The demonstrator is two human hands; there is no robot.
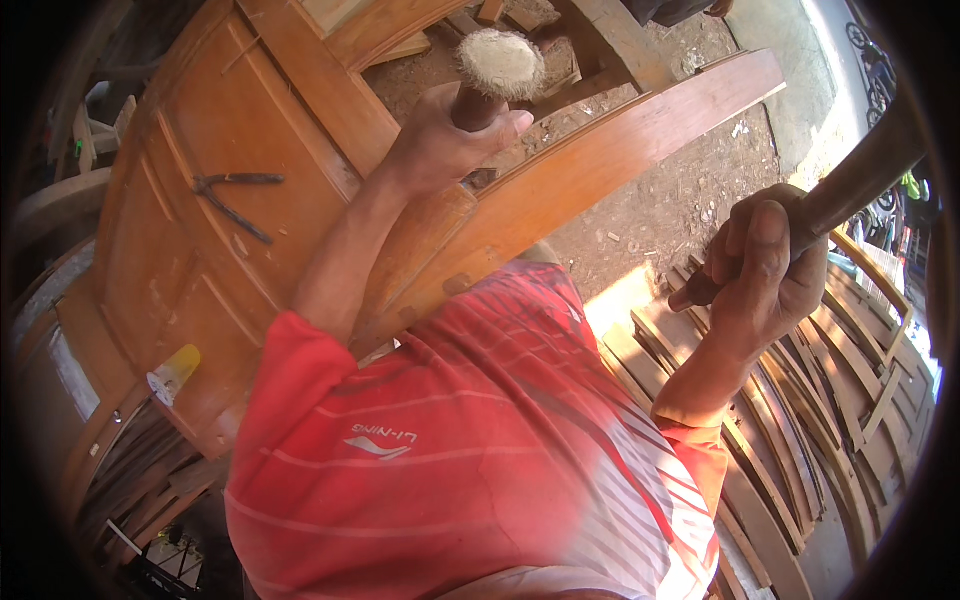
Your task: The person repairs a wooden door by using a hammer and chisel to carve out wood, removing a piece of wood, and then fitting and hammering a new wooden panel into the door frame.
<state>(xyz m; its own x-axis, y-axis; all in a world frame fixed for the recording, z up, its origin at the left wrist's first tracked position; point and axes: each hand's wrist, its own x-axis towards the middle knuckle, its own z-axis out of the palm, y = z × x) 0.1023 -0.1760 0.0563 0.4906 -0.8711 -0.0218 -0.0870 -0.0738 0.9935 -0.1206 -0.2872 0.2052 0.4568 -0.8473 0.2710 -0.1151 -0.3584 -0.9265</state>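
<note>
My left hand [435, 145] wraps round a short brown wooden shaft whose pale, frayed round end [502, 64] points up toward me. Its lower end is hidden behind my hand, over the edge of an orange-brown wooden door frame [560, 185]. Raised at the right, my right hand [765, 255] is closed on a thick, dark, smooth handle [865, 170]. That handle runs up and out to the right rim, so what it carries there cannot be made out. A pair of dark pincers [238, 190] lies spread on the door panel [215, 100], left of my left forearm.
A yellow and clear container [174, 374] lies on the panel's near left part. Long wooden strips [790, 420] are stacked on the ground at the right. Bare earth with wood chips [640, 215] shows beyond the frame's curved rail. Motorcycles [880, 70] stand at the far right.
</note>
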